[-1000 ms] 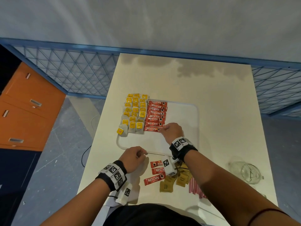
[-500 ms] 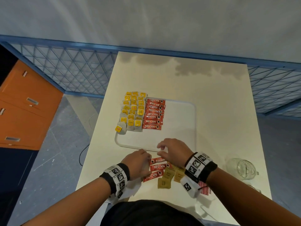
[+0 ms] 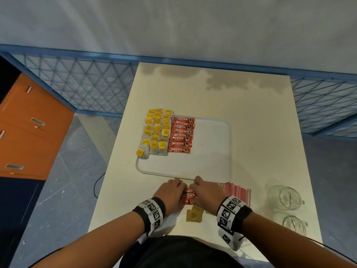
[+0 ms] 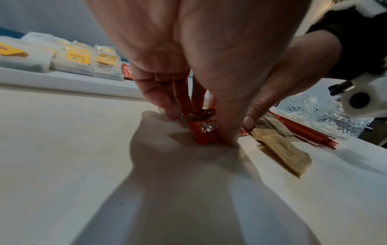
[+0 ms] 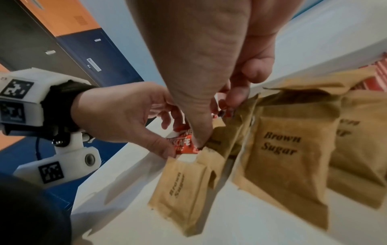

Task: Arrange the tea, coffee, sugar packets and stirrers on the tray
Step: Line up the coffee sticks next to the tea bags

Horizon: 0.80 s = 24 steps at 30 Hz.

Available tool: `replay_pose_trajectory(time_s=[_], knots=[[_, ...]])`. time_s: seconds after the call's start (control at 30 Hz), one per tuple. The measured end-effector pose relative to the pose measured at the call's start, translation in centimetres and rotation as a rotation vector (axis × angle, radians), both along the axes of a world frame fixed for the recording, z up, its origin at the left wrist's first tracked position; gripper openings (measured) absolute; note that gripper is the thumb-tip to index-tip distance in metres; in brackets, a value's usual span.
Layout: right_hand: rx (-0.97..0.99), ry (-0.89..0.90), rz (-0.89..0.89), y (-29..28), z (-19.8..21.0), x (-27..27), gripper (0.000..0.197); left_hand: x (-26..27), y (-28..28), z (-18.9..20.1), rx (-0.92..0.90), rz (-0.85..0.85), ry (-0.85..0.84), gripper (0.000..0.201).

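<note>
Both hands meet over a small stack of red coffee sachets (image 3: 188,196) lying on the table (image 3: 251,132), just short of the tray's (image 3: 212,151) near rim. The left hand (image 3: 171,194) has its fingers (image 4: 167,101) curled down on the far end of the stack and its thumb on the near end, pinching the sachets from the left. The right hand (image 3: 205,196) pinches the same stack from the other side, thumb tip (image 5: 199,137) pressed on the red wrapper and fingertips set at its far edge.

Between the two thumbs the wrapper reads "NESCAFE" and, in the head view, "CLASSIC"; the lower lines are cut off by the hands, and how many sachets are in the stack cannot be told.

Beneath the right palm and toward the wrist lie tan packets (image 5: 289,157) printed "Brown Sugar"; one nearer the left thumb (image 5: 182,190) carries the same words sideways, blurred. Beyond the right hand's little-finger side is a bundle of red stirrers (image 3: 237,192), partly hidden by the hand.

Ahead of the fingertips, on the tray, a column of red sachets (image 3: 181,134) all reads "NESCAFE CLASSIC". Left of them are tea bags (image 3: 156,132) with yellow tags, whose writing is too small to read; the nearest one overhangs the tray's left rim.

Two clear glass jars (image 3: 284,198) stand well right of the right wrist, the nearer one partly cut off.
</note>
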State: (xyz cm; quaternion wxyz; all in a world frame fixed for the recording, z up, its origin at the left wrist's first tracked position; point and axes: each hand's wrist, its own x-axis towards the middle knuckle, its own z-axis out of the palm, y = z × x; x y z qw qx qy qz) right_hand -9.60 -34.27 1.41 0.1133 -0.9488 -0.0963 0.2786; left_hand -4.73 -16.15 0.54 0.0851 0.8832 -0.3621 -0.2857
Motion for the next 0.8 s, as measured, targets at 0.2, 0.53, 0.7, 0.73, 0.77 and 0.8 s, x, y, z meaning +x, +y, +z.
replay_pose_trajectory(time_s=[0.2, 0.53, 0.7, 0.73, 0.77, 0.8], knots=[[0.034, -0.029, 0.02, 0.6, -0.4, 0.3, 0.015, 0.1, -0.4, 0.6, 0.052, 0.009, 0.001, 0.027], [0.069, -0.066, 0.01, 0.9, 0.1, 1.6, 0.019, 0.6, -0.2, 1.0, 0.074, 0.095, 0.121, 0.029], [0.195, -0.039, -0.138, 0.4, 1.6, 2.4, 0.031, 1.3, 0.3, 1.9, 0.028, 0.147, 0.202, 0.021], [0.248, -0.035, -0.182, 0.3, 1.8, 2.5, 0.032, 1.5, 0.5, 2.1, 0.009, 0.158, 0.219, 0.019], [0.303, -0.036, -0.229, 0.1, 2.1, 2.6, 0.034, 1.7, 0.6, 2.3, -0.01, 0.167, 0.23, 0.019], [0.355, -0.041, -0.28, -0.1, 2.4, 2.8, 0.034, 2.0, 0.7, 2.6, -0.032, 0.175, 0.233, 0.019]])
